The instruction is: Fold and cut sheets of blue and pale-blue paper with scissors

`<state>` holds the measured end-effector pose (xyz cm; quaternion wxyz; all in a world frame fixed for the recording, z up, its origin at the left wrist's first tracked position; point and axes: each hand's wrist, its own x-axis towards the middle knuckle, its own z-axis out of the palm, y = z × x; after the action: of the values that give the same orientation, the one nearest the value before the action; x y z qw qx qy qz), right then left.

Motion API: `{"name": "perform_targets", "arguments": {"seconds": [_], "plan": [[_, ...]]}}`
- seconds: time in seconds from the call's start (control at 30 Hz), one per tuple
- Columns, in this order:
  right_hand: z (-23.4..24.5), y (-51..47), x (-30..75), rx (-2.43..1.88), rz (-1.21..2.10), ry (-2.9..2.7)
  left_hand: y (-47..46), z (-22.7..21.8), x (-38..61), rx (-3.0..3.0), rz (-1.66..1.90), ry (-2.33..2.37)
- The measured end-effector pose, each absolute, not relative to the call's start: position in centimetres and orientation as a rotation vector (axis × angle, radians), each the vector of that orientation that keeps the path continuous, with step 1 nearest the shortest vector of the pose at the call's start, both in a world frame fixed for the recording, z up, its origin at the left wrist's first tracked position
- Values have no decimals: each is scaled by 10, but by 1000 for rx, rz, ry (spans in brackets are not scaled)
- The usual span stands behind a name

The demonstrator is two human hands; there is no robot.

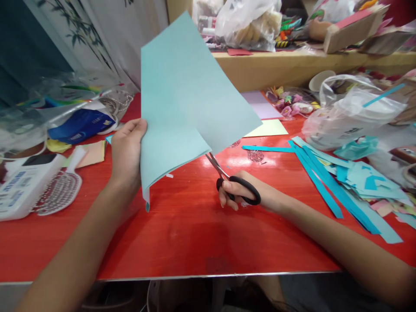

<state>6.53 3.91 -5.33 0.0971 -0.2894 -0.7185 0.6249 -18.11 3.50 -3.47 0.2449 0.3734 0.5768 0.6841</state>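
A large sheet of light blue paper (182,91) is held up above the red table, gripped at its left edge by my left hand (128,147). A cut runs into the sheet from its lower right, and the part below it bends toward me. My right hand (238,190) is closed around the black handles of a pair of scissors (222,172). The blades reach up to the paper at the cut, and their tips are hidden behind it. At the sheet's lower left corner, a narrow strip curls downward.
Blue paper strips (334,186) and scraps lie at right, beside plastic bags (354,112). Purple paper (258,104) and pale yellow paper (271,128) lie behind. A hairbrush (61,190) and a white box-like object (24,186) are at left. A cluttered shelf (292,65) rises at the back.
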Motion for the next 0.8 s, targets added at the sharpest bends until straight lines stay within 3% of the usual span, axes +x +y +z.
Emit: {"name": "perform_targets", "arguments": {"seconds": [0.2,0.4,0.8], "plan": [[-41,43,80,-444,2050,-1978,44,-40,-191,932,1865,1615],[-33,44,82,-597,1977,-1918,45,-41,-188,1144,1859,1554],[-60,47,72,-621,2294,-1670,40,-38,-183,1286,1765,1501]]}}
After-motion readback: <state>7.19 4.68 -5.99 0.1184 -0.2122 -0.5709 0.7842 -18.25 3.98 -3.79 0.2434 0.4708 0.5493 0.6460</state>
